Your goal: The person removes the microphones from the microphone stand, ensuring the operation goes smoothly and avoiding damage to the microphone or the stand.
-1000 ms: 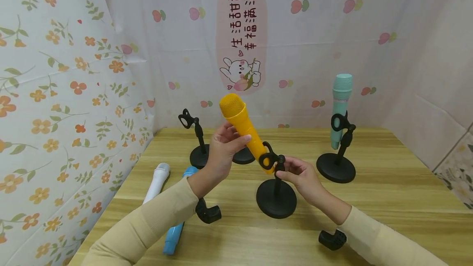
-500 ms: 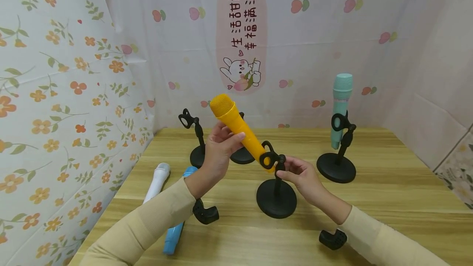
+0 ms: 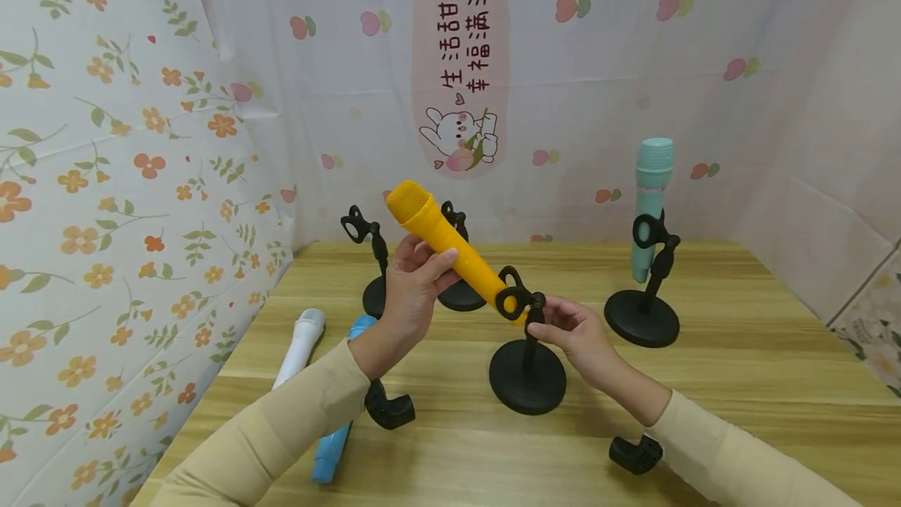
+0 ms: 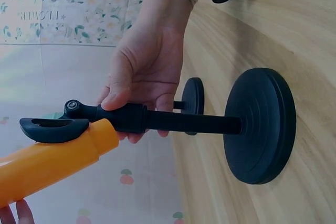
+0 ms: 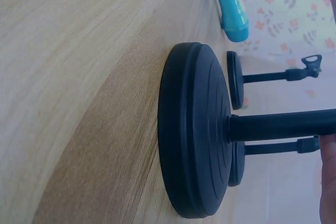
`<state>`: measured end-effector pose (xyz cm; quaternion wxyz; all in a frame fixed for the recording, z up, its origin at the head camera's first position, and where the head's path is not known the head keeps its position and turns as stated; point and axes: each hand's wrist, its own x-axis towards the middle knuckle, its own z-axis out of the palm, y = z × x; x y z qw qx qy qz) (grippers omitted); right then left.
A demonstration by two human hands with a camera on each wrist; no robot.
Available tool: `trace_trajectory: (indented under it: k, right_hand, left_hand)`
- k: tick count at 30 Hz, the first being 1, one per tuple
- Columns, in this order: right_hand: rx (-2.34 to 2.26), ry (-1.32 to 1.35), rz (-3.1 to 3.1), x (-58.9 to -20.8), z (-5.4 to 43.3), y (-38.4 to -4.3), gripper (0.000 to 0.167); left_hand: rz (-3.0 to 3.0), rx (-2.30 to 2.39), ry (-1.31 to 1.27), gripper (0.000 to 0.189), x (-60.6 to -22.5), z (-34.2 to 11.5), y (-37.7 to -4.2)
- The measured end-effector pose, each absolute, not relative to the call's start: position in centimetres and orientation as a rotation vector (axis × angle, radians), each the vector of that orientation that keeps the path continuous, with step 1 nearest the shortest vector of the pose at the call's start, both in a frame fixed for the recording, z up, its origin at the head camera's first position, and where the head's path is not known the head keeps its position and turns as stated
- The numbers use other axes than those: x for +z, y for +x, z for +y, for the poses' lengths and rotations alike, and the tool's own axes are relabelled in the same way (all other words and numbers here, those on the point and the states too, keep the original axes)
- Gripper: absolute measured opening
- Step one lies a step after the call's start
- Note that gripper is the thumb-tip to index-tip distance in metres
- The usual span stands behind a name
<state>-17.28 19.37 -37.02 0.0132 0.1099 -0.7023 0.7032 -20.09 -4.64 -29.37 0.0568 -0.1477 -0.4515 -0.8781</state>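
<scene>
My left hand (image 3: 415, 284) grips a yellow microphone (image 3: 461, 253) around its handle, its head tilted up to the left. The tail end of the microphone passes through the ring clip (image 3: 511, 293) of a black microphone stand (image 3: 528, 378). With thumb and fingers, my right hand (image 3: 573, 335) pinches the stand's neck just below the clip. In the left wrist view, the clip lies along the yellow handle (image 4: 50, 169) and the right thumb (image 4: 116, 90) presses on the stem. The stand's round base (image 5: 194, 129) sits on the table in the right wrist view.
A mint microphone (image 3: 651, 194) stands in another stand (image 3: 642, 319) at the right. Two more stands (image 3: 376, 296) (image 3: 461, 296) are behind my left hand. A white microphone (image 3: 301, 343) and a blue microphone (image 3: 331, 452) lie at the left, partly under my left forearm.
My left hand has swung the yellow microphone's head left and slightly down, so it leans further over. The right hand and the stand stay nearly in place.
</scene>
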Motion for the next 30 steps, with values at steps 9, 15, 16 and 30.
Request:
trace_trajectory:
  k: [9, 15, 16, 30]
  right_hand:
    - [2.192, 0.342, -2.181, -37.0, 19.3, -17.4, 0.028]
    - [2.199, 0.368, -2.155, -37.0, 19.3, -17.4, 0.027]
    - [2.204, 0.379, -2.147, -37.0, 19.3, -17.4, 0.027]
    - [2.218, 0.347, -2.139, -36.9, 19.4, -17.3, 0.027]
  left_hand:
    - [-1.326, -2.69, -0.305, 0.031, -29.5, -5.2, -20.4]
    - [-1.3, -2.711, -0.257, 0.029, -29.3, -5.8, -20.6]
    - [-1.29, -2.707, -0.245, 0.028, -29.2, -6.0, -20.7]
    - [-1.452, -2.666, -0.122, 0.026, -30.2, -7.6, -21.2]
